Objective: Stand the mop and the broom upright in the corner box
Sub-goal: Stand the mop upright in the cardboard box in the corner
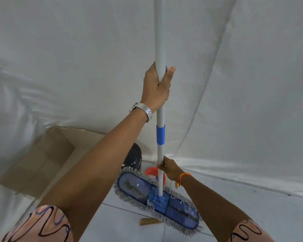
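The mop [160, 41] has a long grey-white pole with a blue collar and a flat blue head [157, 198] fringed in grey. It is held nearly upright above the tiled floor. My left hand [157, 86] grips the pole high up. My right hand [168, 168] grips it low, just below the blue collar. The open cardboard box [42, 159] sits at the lower left against the white sheet, left of the mop head. Only a tuft of yellow broom bristles [148, 221] shows on the floor, under the mop head.
A dark rounded object [134, 158] stands behind my left forearm beside the box. Something red [150, 172] lies behind the mop head. White sheeting [252, 84] covers the walls all round. Pale floor tiles [243, 198] spread to the right.
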Available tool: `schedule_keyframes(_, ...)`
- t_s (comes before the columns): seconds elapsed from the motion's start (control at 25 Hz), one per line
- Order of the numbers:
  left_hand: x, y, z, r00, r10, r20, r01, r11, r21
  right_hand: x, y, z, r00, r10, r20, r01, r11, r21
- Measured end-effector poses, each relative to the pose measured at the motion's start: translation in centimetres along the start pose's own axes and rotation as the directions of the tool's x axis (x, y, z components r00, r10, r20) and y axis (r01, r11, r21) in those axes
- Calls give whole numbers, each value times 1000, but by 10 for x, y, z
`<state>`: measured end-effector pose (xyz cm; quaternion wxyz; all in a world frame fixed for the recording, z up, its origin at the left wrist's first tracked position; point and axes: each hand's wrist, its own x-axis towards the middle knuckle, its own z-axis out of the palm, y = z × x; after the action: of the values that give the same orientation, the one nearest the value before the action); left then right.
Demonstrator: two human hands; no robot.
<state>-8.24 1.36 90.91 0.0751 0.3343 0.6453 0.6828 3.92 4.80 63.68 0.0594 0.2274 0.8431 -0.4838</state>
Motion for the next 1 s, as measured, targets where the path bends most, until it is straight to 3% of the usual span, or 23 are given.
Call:
schedule_keyframes(0.6, 41, 6, -231, 995, 87, 58, -96, 980, 176, 106, -190, 166, 984, -167, 69, 156, 977, 143)
schedule_keyframes(1.0, 125, -47, -383, 976, -34, 215, -9, 981, 194, 229, -285, 262, 986, -132, 100, 121, 987, 109)
